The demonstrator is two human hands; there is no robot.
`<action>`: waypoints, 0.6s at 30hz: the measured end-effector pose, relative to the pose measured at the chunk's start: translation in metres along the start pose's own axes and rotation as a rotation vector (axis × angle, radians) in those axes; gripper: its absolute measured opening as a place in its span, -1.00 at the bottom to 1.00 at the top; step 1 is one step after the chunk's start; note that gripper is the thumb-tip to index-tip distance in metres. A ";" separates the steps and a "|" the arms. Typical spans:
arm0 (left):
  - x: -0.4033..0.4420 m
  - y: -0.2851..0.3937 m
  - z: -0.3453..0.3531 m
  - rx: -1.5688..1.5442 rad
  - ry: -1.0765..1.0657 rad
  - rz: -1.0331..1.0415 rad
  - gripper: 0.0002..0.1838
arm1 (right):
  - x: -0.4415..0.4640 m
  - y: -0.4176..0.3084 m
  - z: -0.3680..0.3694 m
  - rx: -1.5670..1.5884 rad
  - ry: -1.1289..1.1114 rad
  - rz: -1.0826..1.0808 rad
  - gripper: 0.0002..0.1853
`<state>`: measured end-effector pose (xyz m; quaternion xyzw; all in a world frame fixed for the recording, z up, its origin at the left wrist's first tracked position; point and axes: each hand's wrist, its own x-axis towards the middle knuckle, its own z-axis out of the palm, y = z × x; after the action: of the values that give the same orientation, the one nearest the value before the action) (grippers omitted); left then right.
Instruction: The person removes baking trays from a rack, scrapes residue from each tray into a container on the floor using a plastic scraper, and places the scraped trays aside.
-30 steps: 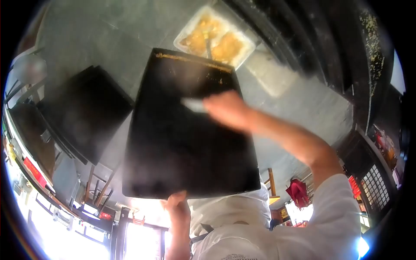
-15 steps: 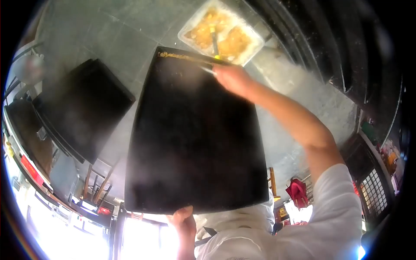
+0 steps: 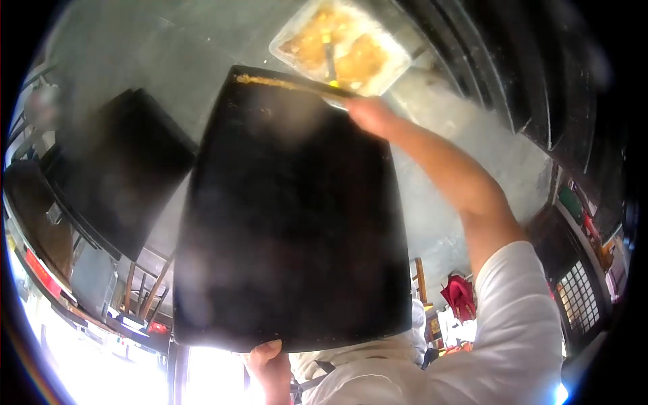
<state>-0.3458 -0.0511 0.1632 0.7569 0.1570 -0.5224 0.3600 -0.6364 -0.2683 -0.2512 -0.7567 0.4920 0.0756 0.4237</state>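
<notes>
A large black board (image 3: 290, 216) fills the middle of the head view, its near end by my body. At that near edge my left hand (image 3: 268, 364) grips the board, thumb on top and the other fingers hidden. My right hand (image 3: 371, 116) is at the far right corner, closed around a thin flat scraper (image 3: 335, 103), most of which is hidden. A strip of yellowish-brown paste (image 3: 266, 82) runs along the board's far edge. Just beyond the board, a white tub (image 3: 278, 46) holds more of this paste. A black-handled tool with yellow parts (image 3: 329, 57) lies in the tub.
More black boards (image 3: 118, 162) lean or lie at the left. Dark curved-looking slats (image 3: 520, 81) line the upper right. A wooden stool (image 3: 145, 290) stands lower left, and a dark red cloth-like item (image 3: 459, 297) is at lower right. Grey floor (image 3: 169, 47) lies beyond the board.
The board has shifted left and towards me in the view, with my left hand moving along with it. The paste strip at the far edge shows longer. My right hand has moved slightly right.
</notes>
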 end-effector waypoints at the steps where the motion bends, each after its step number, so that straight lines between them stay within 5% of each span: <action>1: 0.006 -0.008 -0.005 0.018 0.008 0.022 -0.34 | 0.006 0.006 -0.003 -0.051 0.024 -0.060 -0.87; 5: 0.018 -0.021 -0.010 -0.068 -0.028 0.019 -0.30 | -0.036 -0.039 -0.034 -0.028 0.023 -0.030 -0.90; 10: 0.024 -0.013 0.006 -0.147 -0.036 -0.009 -0.27 | -0.081 -0.073 -0.030 -0.114 -0.086 -0.252 -0.91; 14: 0.028 -0.009 0.011 -0.178 -0.040 0.019 -0.26 | -0.024 -0.032 0.001 -0.187 0.088 -0.104 -0.91; 18: 0.029 -0.004 0.014 0.032 0.171 -0.040 -0.35 | 0.042 0.021 0.006 -0.188 0.094 -0.057 -0.84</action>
<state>-0.3459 -0.0628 0.1326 0.8010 0.1938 -0.4654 0.3229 -0.6300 -0.2961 -0.2893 -0.8096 0.4803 0.0738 0.3294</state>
